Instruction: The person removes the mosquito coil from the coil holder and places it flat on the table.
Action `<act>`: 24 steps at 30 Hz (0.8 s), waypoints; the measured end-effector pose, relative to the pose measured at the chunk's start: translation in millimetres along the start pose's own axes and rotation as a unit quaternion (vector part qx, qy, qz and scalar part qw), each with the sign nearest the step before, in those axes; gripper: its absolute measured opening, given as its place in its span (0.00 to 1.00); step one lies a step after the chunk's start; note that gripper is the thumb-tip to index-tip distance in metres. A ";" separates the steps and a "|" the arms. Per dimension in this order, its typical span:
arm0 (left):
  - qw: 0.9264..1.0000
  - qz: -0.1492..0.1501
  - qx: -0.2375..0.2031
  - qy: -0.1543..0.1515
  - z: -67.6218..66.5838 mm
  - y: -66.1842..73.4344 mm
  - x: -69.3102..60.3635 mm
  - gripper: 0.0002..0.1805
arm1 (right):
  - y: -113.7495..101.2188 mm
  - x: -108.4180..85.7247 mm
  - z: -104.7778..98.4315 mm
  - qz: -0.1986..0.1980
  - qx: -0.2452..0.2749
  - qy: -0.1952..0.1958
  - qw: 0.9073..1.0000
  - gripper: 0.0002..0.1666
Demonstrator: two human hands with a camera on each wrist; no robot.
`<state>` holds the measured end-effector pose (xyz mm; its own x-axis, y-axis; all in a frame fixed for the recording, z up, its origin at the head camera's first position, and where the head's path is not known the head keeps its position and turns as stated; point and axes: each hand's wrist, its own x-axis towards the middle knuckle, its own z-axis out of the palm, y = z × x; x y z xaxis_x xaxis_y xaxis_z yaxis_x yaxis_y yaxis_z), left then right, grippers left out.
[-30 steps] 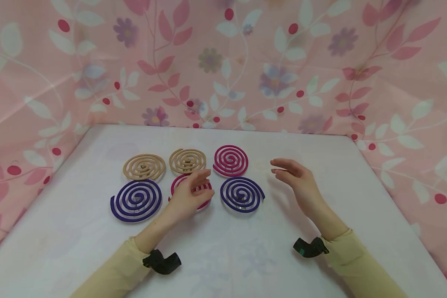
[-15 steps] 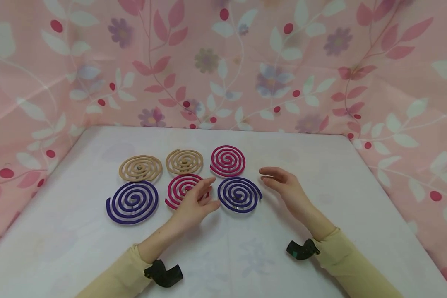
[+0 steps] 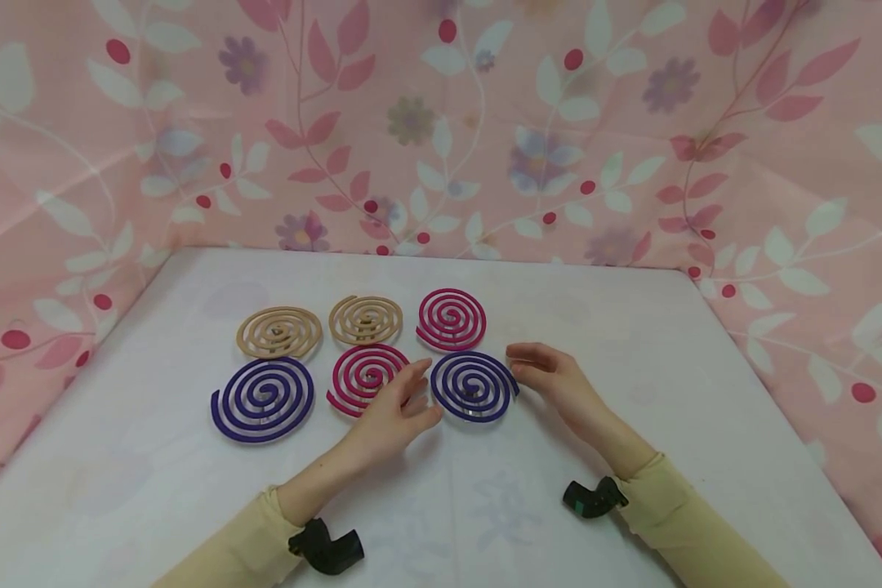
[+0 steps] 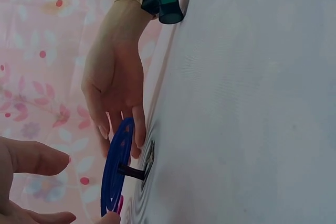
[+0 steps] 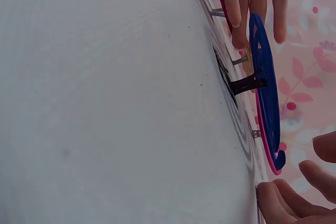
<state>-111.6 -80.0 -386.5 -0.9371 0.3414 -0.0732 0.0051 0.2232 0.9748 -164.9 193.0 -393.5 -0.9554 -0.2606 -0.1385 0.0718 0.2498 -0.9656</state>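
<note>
A dark blue mosquito coil stands raised on a small metal stand. Left of it my left hand hovers with relaxed fingers, partly covering a magenta mosquito coil. On the other side is my right hand, its fingertips close to the blue coil's outer end. In the wrist views both hands flank this coil with fingers apart and nothing gripped; whether a fingertip touches its rim I cannot tell.
A second blue coil sits at the left. Behind are two tan coils and another magenta coil, all on the white tabletop. Pink floral fabric hangs beyond the table's back edge.
My left hand has moved right and nearer to me, uncovering more of the magenta coil. My right hand has come left and down towards the blue coil. The coils keep their arrangement.
</note>
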 end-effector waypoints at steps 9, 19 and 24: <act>1.000 0.001 -0.022 -0.020 4.3 -5.6 -1.6 0.36 | 3.1 -0.9 0.5 0.003 -0.019 -0.021 1.000 0.25; 0.999 0.016 -0.032 0.006 11.2 -12.1 0.0 0.35 | 3.0 -1.5 1.5 0.004 -0.033 -0.022 0.999 0.24; 0.998 0.020 -0.045 0.027 11.5 -12.9 2.1 0.33 | 2.6 -2.3 1.6 0.011 -0.037 -0.021 0.999 0.23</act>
<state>-109.6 -71.6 -401.6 -0.9545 0.2971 -0.0253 0.0132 0.1268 0.9918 -162.1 192.7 -396.0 -0.9405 -0.2934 -0.1712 0.0707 0.3241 -0.9434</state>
